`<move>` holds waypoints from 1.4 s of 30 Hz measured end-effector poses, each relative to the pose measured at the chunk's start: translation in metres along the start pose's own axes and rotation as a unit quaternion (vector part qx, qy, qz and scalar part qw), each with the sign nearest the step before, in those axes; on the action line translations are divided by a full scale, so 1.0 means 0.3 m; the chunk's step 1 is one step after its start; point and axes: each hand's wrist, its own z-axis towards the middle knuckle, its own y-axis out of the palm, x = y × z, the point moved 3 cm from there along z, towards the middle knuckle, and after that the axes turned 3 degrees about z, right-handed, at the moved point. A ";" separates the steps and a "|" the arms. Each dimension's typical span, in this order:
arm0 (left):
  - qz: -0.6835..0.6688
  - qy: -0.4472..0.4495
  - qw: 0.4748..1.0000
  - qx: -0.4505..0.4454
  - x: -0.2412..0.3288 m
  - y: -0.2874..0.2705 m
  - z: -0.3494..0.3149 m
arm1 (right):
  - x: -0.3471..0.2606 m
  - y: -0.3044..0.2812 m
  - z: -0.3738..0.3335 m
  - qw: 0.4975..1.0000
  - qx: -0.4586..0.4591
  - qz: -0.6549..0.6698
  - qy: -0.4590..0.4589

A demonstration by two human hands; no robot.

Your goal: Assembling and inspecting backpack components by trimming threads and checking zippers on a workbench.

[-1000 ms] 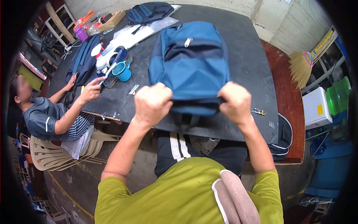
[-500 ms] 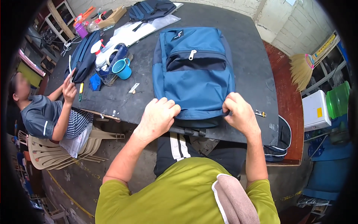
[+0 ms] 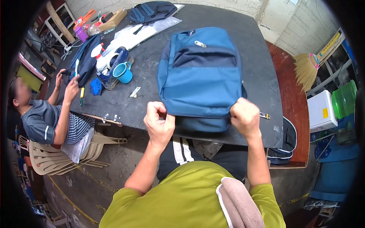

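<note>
A blue backpack [image 3: 205,83] with a dark front pocket opening and a pale zipper pull [image 3: 200,44] lies on the black tabletop [image 3: 254,76] in front of me. At its near left corner, my left hand [image 3: 159,121] is closed in a pinch on the fabric. Gripping the near right corner, my right hand [image 3: 245,117] has its fingers curled into a fist. The near end of the backpack is lifted a little, and its underside shows below the edge between my hands.
To the left a person [image 3: 42,117] handles a dark backpack [image 3: 86,57]. A spray bottle [image 3: 100,59], a teal mug [image 3: 122,72] and a green-yellow cutter [image 3: 81,95] are on the table's left side. Another cutter [image 3: 264,115] lies right of my right hand. A broom [image 3: 308,70] hangs far right.
The backpack's near end has been tugged and tilted, shifting its front panel slightly right. My left hand has turned more upright. The person at left has lowered the raised hand.
</note>
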 end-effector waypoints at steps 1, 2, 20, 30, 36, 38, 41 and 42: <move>-0.131 -0.178 0.973 -0.067 -0.022 0.003 -0.053 | -0.007 0.021 -0.055 0.999 -0.040 0.004 0.027; -0.229 -0.246 0.940 -0.063 -0.023 0.011 -0.084 | -0.015 0.038 -0.111 0.996 -0.045 0.004 0.081; -0.547 -0.492 0.672 -0.076 -0.113 0.207 -0.031 | 0.107 0.049 -0.285 0.414 0.210 0.760 0.455; -0.627 -0.474 0.617 -0.031 -0.190 0.132 -0.048 | 0.240 0.135 -0.395 0.338 0.252 0.780 0.462; -0.638 -0.470 0.592 -0.148 -0.185 0.135 0.058 | 0.288 0.152 -0.417 0.365 0.243 0.697 0.567; -0.614 -0.463 0.620 -0.159 -0.202 0.146 0.069 | 0.319 0.164 -0.434 0.358 0.242 0.708 0.559; -0.597 -0.405 0.684 -0.107 -0.184 0.159 0.083 | 0.332 0.177 -0.421 0.349 0.283 0.681 0.578; -0.598 -0.404 0.684 -0.107 -0.193 0.160 0.079 | 0.342 0.178 -0.431 0.350 0.284 0.681 0.577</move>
